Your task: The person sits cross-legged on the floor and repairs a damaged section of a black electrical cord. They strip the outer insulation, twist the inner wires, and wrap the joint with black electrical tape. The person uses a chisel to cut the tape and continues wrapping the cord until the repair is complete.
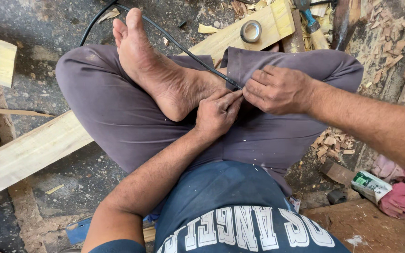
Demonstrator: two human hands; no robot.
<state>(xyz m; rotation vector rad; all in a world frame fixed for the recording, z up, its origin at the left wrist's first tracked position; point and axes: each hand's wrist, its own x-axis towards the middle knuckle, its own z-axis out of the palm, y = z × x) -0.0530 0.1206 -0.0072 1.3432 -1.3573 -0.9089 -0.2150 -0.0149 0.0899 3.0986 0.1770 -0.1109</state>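
Blue shirt, nearest the camera at 6 o'clock, no lettering recorded. Left hand, centre frame: fingers pinched on the near end of the black cable. Right hand, at 2 o'clock of the left and touching it: fingertips closed on the same cable end, though the exact contact is hard to see. Cable: thin, light, flexible, smooth-jacketed, probably best gripped close to the end; it runs over the bare foot toward 11 o'clock. Plank on the floor beneath the legs; metal ring resting on the plank's far end at 12 o'clock.

Dark, stained floor under scattered wood shavings, daylit.
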